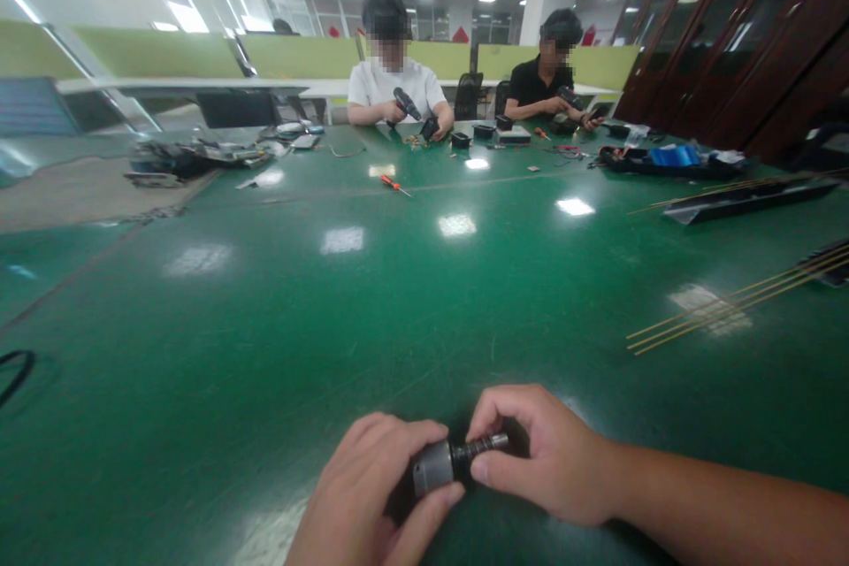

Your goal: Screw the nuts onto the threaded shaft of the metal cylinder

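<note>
One metal cylinder [433, 469] grasped in left hand [368, 486], shaft [495, 441] pinched by right hand [554, 460], broad green tabletop [318, 318] reaching to orange screwdriver [391, 183]

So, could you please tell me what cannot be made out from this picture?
All in the head view:
The underside of the grey cylinder: hidden by its own body.
The wrist behind the left hand: cut off by the bottom edge.
The rest of the dark loop: cut off by the left edge.
The nearer thin rods' far ends: cut off by the right edge.
Small pieces across the table: too small and blurred.
</note>
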`<state>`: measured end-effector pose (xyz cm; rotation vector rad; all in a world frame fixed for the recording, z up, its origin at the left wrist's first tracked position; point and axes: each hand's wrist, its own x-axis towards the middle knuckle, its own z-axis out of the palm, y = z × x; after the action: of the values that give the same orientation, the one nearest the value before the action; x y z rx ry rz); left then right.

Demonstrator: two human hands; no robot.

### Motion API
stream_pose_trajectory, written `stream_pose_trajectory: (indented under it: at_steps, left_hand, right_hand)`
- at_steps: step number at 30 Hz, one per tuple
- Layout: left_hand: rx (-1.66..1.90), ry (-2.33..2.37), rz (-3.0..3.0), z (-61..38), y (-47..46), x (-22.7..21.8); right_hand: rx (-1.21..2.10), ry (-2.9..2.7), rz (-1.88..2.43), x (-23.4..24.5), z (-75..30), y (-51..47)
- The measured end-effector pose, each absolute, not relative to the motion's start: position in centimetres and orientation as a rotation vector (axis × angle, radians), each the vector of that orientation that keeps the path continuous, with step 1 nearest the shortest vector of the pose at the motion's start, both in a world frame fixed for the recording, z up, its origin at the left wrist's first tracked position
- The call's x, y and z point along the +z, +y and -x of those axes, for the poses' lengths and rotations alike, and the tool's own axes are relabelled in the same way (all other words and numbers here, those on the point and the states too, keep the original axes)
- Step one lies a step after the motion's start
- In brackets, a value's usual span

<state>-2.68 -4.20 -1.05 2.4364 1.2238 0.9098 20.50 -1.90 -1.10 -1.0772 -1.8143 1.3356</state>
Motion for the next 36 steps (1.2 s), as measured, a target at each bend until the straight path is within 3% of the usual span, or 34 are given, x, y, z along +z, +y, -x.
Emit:
stream_pose_trajectory:
  at_steps: [36]
  left_hand:
    - [0.907,1.304,-2.410,2.71,-4.56,-0.87]
  right_hand:
    - [1.345,-1.822,1.070,-1.16,-20.60,-1.88]
